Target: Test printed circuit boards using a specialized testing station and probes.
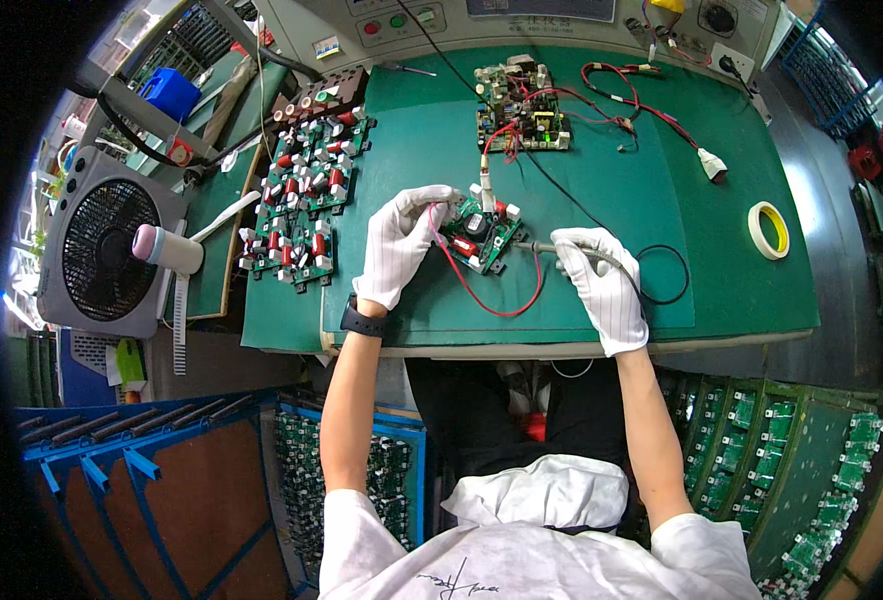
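A small green circuit board (481, 235), carrying red and black parts, sits tilted on the green mat (411, 140). My left hand (406, 240), in a white striped glove with a black watch at the wrist, pinches the board's upper left edge. A red wire (496, 313) runs from near those fingers and loops below the board toward its right side. My right hand (601, 285), also gloved, is closed around a grey probe (541, 247) on a dark cable. The probe's tip is at the board's right edge; whether it touches is too small to tell. A white connector (487, 190) meets the board's top.
Behind it stands a larger circuit board (521, 105) with red and black leads. Several similar boards (301, 200) line the left. A tape roll (767, 230) and white plug (711, 165) lie right. A fan (111, 235) stands left; a control panel (401, 22) borders the back.
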Demonstrator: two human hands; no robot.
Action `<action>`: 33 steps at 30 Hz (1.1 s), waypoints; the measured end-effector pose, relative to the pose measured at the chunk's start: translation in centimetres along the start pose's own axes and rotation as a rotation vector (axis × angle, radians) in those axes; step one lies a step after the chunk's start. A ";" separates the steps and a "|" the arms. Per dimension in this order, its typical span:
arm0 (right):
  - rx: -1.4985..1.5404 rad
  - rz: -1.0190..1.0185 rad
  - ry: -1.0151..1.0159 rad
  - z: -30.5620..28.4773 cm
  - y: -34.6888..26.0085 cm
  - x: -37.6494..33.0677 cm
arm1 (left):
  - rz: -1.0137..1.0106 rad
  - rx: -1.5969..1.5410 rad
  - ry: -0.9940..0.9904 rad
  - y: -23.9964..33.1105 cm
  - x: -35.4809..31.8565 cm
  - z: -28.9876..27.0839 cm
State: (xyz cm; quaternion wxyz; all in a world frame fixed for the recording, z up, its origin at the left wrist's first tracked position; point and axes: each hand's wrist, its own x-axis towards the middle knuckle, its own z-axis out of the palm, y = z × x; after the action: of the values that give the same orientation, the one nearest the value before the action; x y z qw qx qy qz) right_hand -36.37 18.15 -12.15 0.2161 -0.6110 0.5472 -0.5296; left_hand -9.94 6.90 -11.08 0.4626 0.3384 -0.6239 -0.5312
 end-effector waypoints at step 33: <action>0.132 0.174 -0.072 -0.1 -1.6 0.8 | 0.002 0.362 -0.009 -0.5 0.8 0.4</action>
State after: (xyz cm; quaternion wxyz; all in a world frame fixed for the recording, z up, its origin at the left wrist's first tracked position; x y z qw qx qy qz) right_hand -35.89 17.99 -10.48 0.3205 -0.5644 0.5541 -0.5213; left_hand -10.59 6.16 -11.36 0.3918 0.4129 -0.7118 -0.4114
